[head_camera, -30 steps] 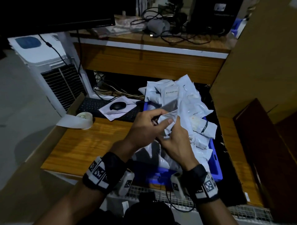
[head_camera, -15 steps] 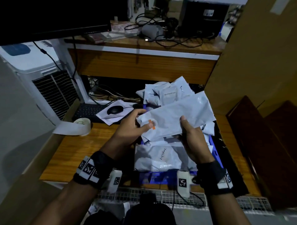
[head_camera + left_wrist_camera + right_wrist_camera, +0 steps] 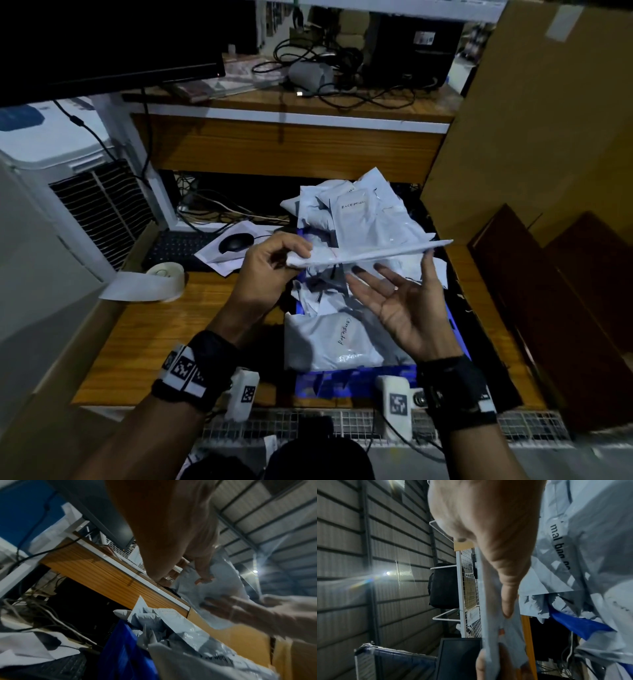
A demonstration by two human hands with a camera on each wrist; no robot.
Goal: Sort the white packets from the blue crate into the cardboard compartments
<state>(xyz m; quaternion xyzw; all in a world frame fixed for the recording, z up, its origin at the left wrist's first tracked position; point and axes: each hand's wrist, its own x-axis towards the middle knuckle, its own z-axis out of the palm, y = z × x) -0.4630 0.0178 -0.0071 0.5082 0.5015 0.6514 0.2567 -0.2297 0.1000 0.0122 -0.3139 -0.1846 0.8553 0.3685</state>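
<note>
Nearest you, your right hand lies palm up with the fingers spread and straight; it grips nothing, and only a fingertip at the far side touches the underside of the packet. Your left hand does the holding: thumb and fingers pinch the packet's left end. The packet hangs edge-on to you, level, above the crate, so you cannot read its face from here.

To do this step well, tilt the packet toward you until its writing shows, as you need the word to choose a compartment. I judge the single pinch at one end to be weak for a limp, slippery bag; bring your right palm up under the middle, or take the far end between thumb and finger, before you turn it. Keep it over the crate while you read, so a slip drops it back among the others.

Below your hands a packet marked "Completed" lies at the crate's near end, and farther back one marked "Exception" tops the heap. These suggest the sorting goes by the handwritten word.

The cardboard stands to your right, beyond the crate; its compartments do not show clearly, so look across before you carry the packet over.
</note>
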